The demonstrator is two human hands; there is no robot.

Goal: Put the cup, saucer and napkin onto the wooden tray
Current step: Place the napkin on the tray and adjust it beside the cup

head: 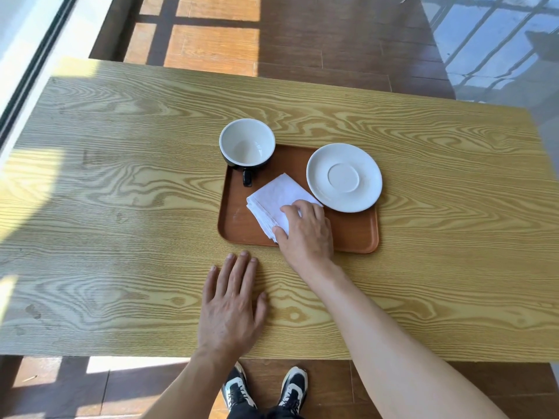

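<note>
Tabletop: a pale wood-grain surface is seen from above, with bright sunlight falling across its left side.
Wooden tray: a reddish-brown rectangle with rounded corners is laid flat near the middle of the tabletop.
Cup: white inside and dark outside, it is stood upright and empty at the far left corner of the wooden tray, its rim overhanging the tray's edge; the dark handle is turned toward the person.
Saucer: a white round dish is placed on the far right part of the wooden tray, its right rim reaching past the tray's edge.
Napkin: a folded white square is laid at an angle on the tray floor, between the cup and the saucer, one corner close to the saucer's rim.
Right hand: it is held over the near corner of the napkin; the grip is narrow, with thumb and fingers closed on the napkin's edge.
Left hand: it is rested palm down on the tabletop, just short of the tray's near edge; the grip is wide, fingers spread flat, nothing held.
Floor: dark wooden boards are seen beyond the tabletop.
Shoes: a black and white pair is visible below the near edge.
</note>
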